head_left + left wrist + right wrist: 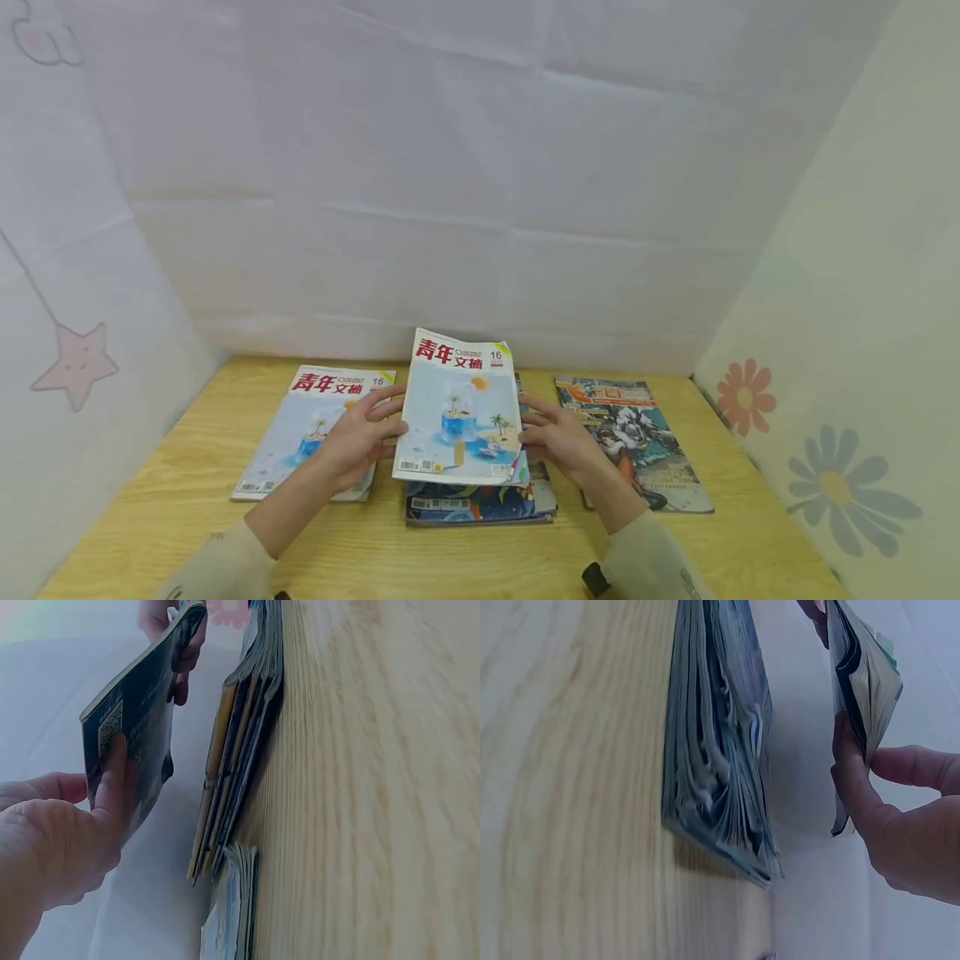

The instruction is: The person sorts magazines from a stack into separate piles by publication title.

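Both hands hold a magazine (459, 417) with red title characters and a blue island picture on its white cover, raised above a stack of magazines (472, 507). My left hand (365, 433) grips its left edge, with fingers spread under the back cover in the left wrist view. At the opposite edge, my right hand (558, 437) pinches the pages between thumb and fingers, as the right wrist view shows. The magazine's lower right corner is slightly curled. Beneath it, the stack (712, 750) lies on the table, its upper covers mostly hidden.
Left of the stack lies another magazine (281, 446) with the same cover, partly behind my left forearm. A dark illustrated magazine (652, 450) lies to the right. The wooden table (360, 554) meets white cloth walls (465, 167) at the back and sides.
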`<state>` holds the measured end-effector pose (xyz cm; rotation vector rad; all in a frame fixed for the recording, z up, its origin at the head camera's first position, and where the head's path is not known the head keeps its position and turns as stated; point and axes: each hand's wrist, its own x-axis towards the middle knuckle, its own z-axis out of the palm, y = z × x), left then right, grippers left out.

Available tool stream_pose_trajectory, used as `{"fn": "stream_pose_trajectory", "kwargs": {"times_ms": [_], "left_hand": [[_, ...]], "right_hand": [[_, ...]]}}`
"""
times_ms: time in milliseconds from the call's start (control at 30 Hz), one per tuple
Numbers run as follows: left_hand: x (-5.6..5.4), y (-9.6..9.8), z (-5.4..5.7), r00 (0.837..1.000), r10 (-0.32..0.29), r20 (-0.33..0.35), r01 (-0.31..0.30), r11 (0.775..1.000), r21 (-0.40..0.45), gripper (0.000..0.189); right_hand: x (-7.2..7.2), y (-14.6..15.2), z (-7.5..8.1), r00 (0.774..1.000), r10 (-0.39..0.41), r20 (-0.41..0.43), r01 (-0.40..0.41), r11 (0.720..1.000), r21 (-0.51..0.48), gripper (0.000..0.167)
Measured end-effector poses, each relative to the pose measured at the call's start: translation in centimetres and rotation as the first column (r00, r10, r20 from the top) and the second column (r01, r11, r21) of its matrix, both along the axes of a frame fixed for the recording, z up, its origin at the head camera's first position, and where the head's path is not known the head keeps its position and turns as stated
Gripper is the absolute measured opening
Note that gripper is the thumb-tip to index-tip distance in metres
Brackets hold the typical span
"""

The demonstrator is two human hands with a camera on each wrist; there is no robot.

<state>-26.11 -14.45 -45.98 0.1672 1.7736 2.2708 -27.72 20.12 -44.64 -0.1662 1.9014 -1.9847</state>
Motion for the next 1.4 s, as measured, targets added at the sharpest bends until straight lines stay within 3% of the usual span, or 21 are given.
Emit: {"fn": "stream_pose_trajectory", "kwargs": {"times_ms": [233,533,800,1067,1267,1400], "left_hand": [[0.0,-2.4,-0.7,1.000,0.013,-0.006,-0.013,1.000,-0.018,0.070],[0.5,-5.6,-1.3,0.999,0.043,0.016,-0.043,0.999,0.021,0.070],[-0.3,-8.7,-1.4,0.997,0.082,-0.005,-0.082,0.997,-0.012,0.067],[-1.0,-12.4,-1.0,0.992,0.124,-0.016,-0.125,0.985,-0.120,0.065],[-0.9,-15.0,-1.0,0.994,0.096,-0.046,-0.104,0.966,-0.237,0.066],[-0.9,-16.6,-1.3,0.995,0.063,-0.074,-0.084,0.941,-0.329,0.064]], "right_hand": [[-0.5,-2.1,0.2,1.000,-0.005,-0.023,0.006,0.999,0.037,0.068],[-1.2,-5.7,-0.9,0.999,0.002,0.039,0.001,0.998,-0.063,0.066],[-1.8,-9.0,-0.7,0.997,0.012,0.079,-0.004,0.995,-0.096,0.066],[-2.1,-13.2,-1.0,0.995,-0.037,0.092,0.046,0.994,-0.095,0.067],[-2.1,-15.8,-1.4,0.994,-0.039,0.107,0.048,0.996,-0.080,0.068],[-1.7,-17.2,-1.7,0.994,-0.039,0.099,0.046,0.997,-0.066,0.070]]}}
